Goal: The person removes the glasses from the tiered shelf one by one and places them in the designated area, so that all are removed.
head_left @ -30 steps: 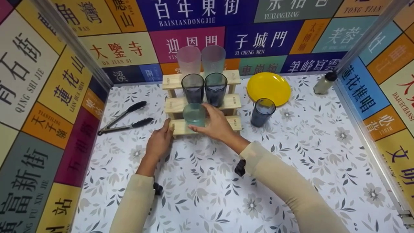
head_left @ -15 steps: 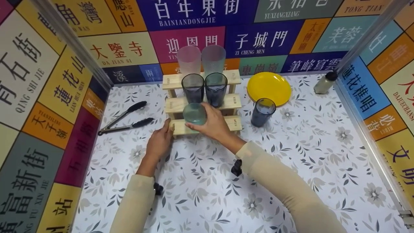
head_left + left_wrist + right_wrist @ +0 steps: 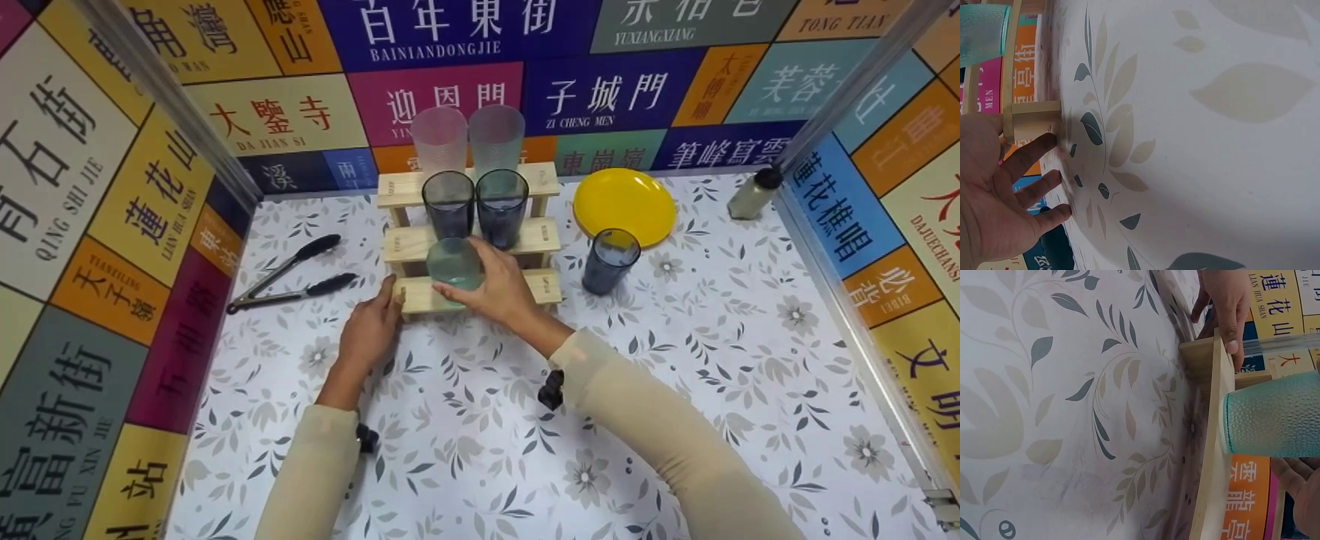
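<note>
Head view shows the right hand curved around the green cup, with thumb at the near side and fingers at the far side, so the grip is only as wide as this cup. The green cup is upright at the lowest step of the wooden rack, left of its middle; whether its full weight sits on the board, I cannot tell. At the left end of the same step the left hand touches the wooden rack; in the left wrist view three of its fingers are quite straight and spread apart. In front of the wooden rack a broad stretch of flowered cloth gives open room, crossed by both forearms, while behind the rack the printed wall stands near and limits the space. Two dark cups stand side by side on the middle step, just behind the green cup, and block the way backward. Two clear cups are on the top step. Left of the rack lie spread tongs; right of it are a single dark cup, a yellow plate and, farther, a small bottle with black cap.
</note>
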Demonstrator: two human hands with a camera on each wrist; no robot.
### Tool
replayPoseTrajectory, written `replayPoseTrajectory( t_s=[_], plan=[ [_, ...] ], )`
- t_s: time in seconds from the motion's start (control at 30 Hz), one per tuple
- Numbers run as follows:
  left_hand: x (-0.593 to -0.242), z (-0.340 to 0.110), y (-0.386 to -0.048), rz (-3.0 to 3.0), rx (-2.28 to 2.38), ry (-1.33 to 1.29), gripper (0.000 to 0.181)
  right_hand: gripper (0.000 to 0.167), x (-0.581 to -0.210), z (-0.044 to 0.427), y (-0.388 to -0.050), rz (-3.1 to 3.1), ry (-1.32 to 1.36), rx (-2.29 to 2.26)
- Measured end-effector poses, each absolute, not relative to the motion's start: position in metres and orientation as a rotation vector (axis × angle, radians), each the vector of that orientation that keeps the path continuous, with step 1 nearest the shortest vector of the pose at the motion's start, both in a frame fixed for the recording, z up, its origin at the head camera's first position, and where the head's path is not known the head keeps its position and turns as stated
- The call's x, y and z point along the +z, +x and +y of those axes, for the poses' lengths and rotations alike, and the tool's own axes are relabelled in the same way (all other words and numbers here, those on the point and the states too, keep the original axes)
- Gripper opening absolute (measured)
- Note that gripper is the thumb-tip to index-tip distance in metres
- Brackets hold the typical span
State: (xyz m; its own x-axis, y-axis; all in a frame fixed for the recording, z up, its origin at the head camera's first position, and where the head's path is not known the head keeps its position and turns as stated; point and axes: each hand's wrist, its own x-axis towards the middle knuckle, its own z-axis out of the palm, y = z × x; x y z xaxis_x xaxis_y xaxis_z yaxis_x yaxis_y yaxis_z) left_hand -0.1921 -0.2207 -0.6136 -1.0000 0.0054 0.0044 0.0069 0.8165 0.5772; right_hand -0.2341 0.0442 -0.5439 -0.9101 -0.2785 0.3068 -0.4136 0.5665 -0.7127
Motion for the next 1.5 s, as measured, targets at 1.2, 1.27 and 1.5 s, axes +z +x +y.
replayPoseTrajectory(
  t_s=[1.2, 1.27, 1.5],
  plan=[
    [-0.618, -0.222, -0.193, -2.932, -0.955, -0.017, 0.056, 0.084, -0.535, 0.113, -0.229, -2.548, 0.658, 1.318],
    [-0.618, -0.222, -0.193, -2.935, -0.954, -0.021, 0.056, 0.086, -0.534, 0.12, -0.227, -2.563, 0.643, 1.326],
    [-0.614, -0.221, -0.192, -2.977, -0.968, 0.003, 0.056, 0.087, -0.532, 0.146, -0.222, -2.593, 0.617, 1.312]
  ],
)
